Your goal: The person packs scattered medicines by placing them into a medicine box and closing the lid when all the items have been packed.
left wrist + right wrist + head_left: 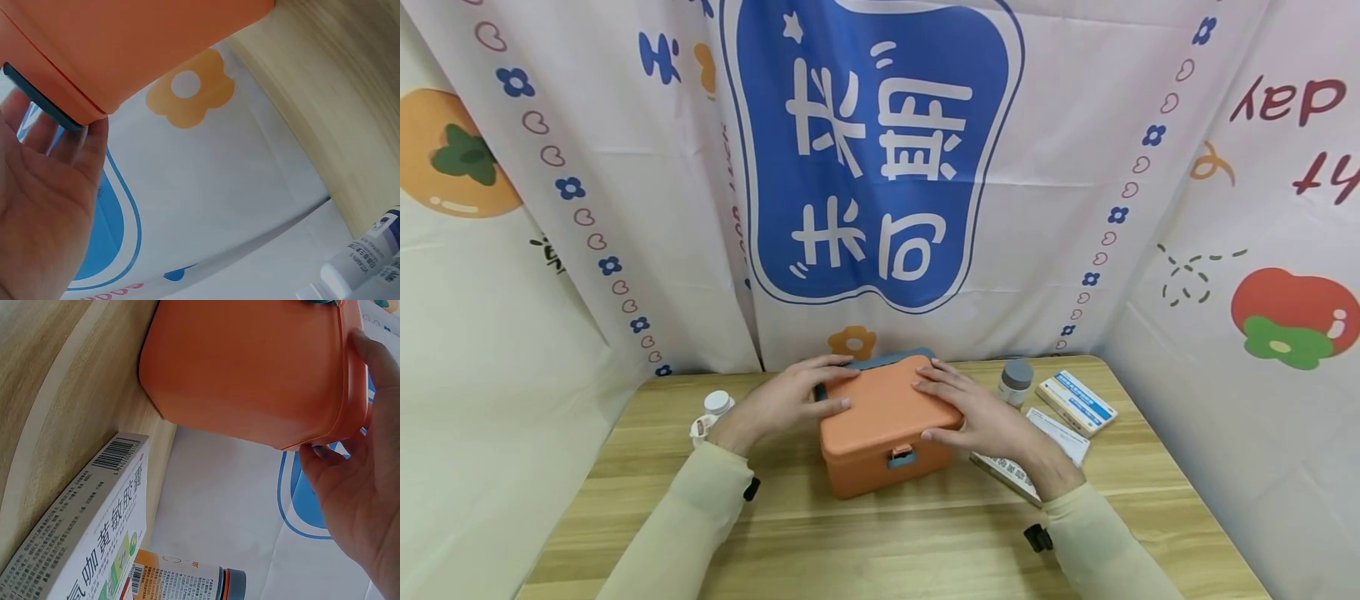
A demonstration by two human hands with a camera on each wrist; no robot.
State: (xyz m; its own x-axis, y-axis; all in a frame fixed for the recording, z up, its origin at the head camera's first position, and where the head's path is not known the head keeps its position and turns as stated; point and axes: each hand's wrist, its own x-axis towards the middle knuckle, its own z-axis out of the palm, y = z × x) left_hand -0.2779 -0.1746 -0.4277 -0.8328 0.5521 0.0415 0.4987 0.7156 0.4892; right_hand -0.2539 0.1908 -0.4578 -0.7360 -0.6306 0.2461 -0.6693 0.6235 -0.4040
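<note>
An orange lidded box (880, 408) stands on the wooden table, turned slightly, with its lid down. A blue handle (887, 360) shows along its back edge, and a latch with a blue loop (901, 458) sits on the front. My left hand (790, 400) holds the lid's left end, thumb on top; in the left wrist view its fingers reach behind a dark teal strip (44, 97). With my right hand (981, 412) I grip the lid's right end, thumb by the front edge and fingers over the top. Some fingertips are hidden in the right wrist view.
Two white bottles (718, 402) stand left of my left wrist. To the right are a grey-capped bottle (1017, 382), a blue-and-white medicine box (1077, 402) and other white cartons (1060, 435), partly under my right forearm. A printed curtain (1037, 333) hangs behind the table.
</note>
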